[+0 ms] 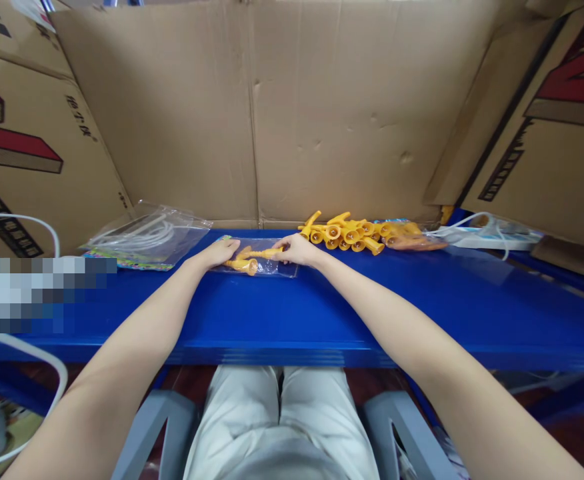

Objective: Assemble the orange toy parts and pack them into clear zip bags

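A clear plastic bag (272, 269) lies flat on the blue table (272, 313), with yellow horn-shaped pieces (246, 267) in or on it. My left hand (221, 253) rests at the bag's left end, its fingers close together by the yellow pieces; what they pinch is too small to make out. At the right end, my right hand (295, 251) has its fingers closed round the end of a yellow piece (267, 253) that points left. Several similar yellow pieces (351, 235) are heaped behind and to the right of my right hand.
A clear bag with a white cable (157, 233) lies on the left. Right of the heap are a bag of orange pieces (412, 238) and a white power strip (482, 238). Cardboard (322, 120) walls the back and both sides. A pixelated patch covers the left edge.
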`<state>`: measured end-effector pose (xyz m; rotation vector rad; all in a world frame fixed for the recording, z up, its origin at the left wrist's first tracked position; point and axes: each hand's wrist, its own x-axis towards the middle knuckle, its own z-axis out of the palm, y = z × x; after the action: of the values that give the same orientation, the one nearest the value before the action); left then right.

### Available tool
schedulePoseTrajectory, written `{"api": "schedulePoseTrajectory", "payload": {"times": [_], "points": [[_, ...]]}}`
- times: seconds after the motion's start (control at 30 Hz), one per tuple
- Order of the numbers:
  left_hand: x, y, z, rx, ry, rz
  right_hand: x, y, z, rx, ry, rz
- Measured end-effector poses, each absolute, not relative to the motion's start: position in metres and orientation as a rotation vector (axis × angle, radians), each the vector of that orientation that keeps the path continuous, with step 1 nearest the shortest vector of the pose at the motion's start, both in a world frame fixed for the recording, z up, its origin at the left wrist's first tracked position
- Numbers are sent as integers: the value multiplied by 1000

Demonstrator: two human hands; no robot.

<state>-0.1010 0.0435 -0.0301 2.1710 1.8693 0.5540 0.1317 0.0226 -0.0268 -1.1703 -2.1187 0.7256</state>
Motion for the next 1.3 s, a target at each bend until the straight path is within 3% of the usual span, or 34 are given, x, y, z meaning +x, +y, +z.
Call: {"api": "schedulePoseTrajectory", "payload": {"times": [0.17, 0.27, 0.73, 0.83, 1.07, 1.3], "points": [[-90, 44, -38, 1932, 1548, 785, 124, 26, -34, -1243, -2052, 406], [-85, 47, -40, 1831, 1460, 861, 121, 29, -38, -1231, -2002, 386], [-82, 40, -32, 1759, 1457, 998, 110, 31, -49, -1254, -1694, 750], [-80, 36, -27, 1764, 1501, 974, 112, 27, -44, -1234, -1750, 702], [-79, 36, -24, 1794, 1533, 905, 115, 16, -33, -934, -1918, 1171], [-84, 41, -29, 2039, 1653, 788, 116, 16, -34, -897, -2006, 1194]]}}
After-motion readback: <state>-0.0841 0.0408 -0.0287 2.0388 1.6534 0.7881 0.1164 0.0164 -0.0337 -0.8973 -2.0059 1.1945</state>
